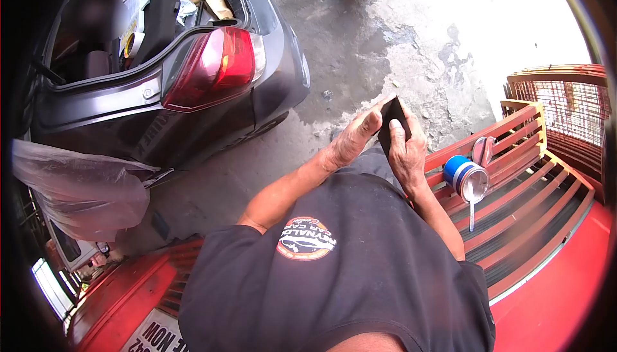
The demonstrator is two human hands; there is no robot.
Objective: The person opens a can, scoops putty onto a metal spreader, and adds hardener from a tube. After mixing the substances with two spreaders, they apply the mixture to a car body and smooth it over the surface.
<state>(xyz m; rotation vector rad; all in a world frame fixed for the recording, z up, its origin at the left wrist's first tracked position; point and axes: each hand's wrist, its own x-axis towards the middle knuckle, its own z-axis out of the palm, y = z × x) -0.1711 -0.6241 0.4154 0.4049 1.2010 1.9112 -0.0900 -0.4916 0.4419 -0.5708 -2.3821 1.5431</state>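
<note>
In front of my chest I have a flat black piece between both hands; its exact kind does not show clearly. My right hand grips it from the right, thumb lying on its face. On the other side, my left hand meets its left edge, fingers reaching up to the top corner and partly hidden behind it. Right of my hands, an opened blue-and-white can sits on the red slatted bench. A pale stick-like tool extends from the can's mouth. Beside the can lies a small roundish reddish item.
A dark car with a red tail light stands at left, its rear open with assorted items inside. Translucent plastic sheeting hangs below it. Rough concrete floor stretches ahead. Red metalwork is at lower left.
</note>
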